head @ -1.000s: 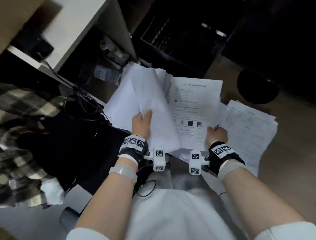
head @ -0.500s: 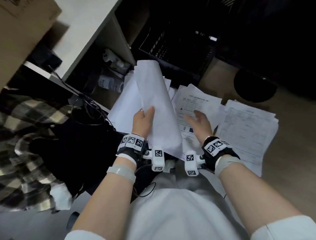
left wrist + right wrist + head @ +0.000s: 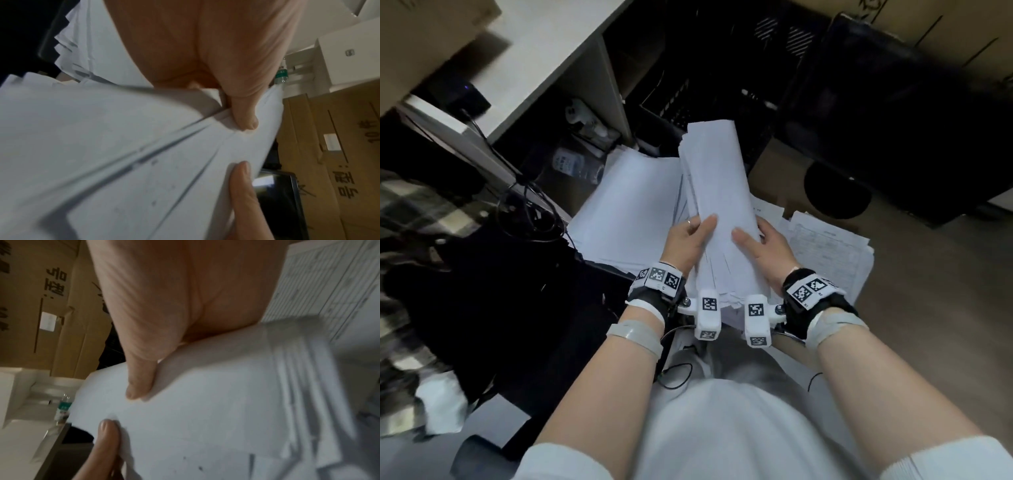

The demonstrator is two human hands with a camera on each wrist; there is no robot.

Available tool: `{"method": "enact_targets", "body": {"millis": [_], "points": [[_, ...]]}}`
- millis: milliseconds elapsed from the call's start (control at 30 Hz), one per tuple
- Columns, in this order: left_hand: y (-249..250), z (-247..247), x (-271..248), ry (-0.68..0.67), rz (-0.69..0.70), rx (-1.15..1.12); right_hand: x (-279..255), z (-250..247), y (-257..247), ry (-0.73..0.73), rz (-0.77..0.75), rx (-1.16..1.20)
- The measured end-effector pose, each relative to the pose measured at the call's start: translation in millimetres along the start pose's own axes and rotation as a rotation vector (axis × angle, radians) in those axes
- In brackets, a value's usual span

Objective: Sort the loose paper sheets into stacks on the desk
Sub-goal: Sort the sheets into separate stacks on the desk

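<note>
A thick bundle of white paper sheets [image 3: 719, 192] is held upright and bowed over my lap. My left hand [image 3: 690, 240] grips its left edge, thumb on top of the sheets [image 3: 144, 154]. From the other side my right hand [image 3: 763, 243] grips the right edge of the same bundle [image 3: 205, 402], thumb laid on the top sheet. Beneath it lies a blank white pile [image 3: 626, 212] at the left. A pile of printed forms [image 3: 828, 250] lies at the right, partly hidden by my right hand.
A white desk [image 3: 544, 65] with a shelf of bottles [image 3: 585, 120] stands at the upper left. Black cables [image 3: 524, 209] and a dark bag [image 3: 482, 291] lie left. A black crate [image 3: 709, 85], a dark round stool base [image 3: 837, 190] and cardboard boxes [image 3: 935, 31] are beyond.
My right hand left the printed sheet and took hold of the bundle's right edge. The bundle rose and now stands more upright between both hands.
</note>
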State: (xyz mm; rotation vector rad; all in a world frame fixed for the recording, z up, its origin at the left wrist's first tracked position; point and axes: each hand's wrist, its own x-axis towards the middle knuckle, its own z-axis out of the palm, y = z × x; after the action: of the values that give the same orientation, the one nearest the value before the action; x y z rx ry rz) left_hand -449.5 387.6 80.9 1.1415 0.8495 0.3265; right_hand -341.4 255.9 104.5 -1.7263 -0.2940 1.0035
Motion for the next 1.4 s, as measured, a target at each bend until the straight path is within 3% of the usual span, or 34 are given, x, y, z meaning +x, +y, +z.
{"method": "enact_targets", "body": {"millis": [100,300,533,667,833,933,1033,1233,1400], "points": [[-4.3,12.6,-4.9,0.068,0.033,0.094,-8.2,-8.2,5.2,0.093,-0.05,-0.057],[-9.3,42.6,-16.2,0.037,0.031,0.159,-14.2,-36.1,8.5,0.069,-0.032,0.06],[-23.6,106.6,-38.3,0.143,0.026,0.193,-33.5,-100.9,22.1,-0.123,-0.025,-0.101],[-31.4,142.4,-58.1,0.118,-0.029,0.246,-42.7,-133.5,26.3,-0.055,-0.007,-0.063],[-37.6,167.8,-78.5,0.205,-0.099,0.304,-40.6,-158.5,36.4,-0.011,0.012,-0.03],[-38.5,165.0,-80.7,0.312,-0.086,0.321,-34.2,-173.6,48.7,0.112,0.031,-0.085],[-37.7,154.7,-82.6,0.33,-0.087,0.308,-27.9,-182.0,63.3,0.231,0.079,-0.199],[-39.9,110.1,-76.6,0.454,-0.141,0.274,-12.1,-146.5,72.0,0.23,0.167,-0.239],[-38.1,37.8,-59.6,0.557,-0.135,0.293,2.5,-87.9,69.7,0.207,0.208,-0.251]]}}
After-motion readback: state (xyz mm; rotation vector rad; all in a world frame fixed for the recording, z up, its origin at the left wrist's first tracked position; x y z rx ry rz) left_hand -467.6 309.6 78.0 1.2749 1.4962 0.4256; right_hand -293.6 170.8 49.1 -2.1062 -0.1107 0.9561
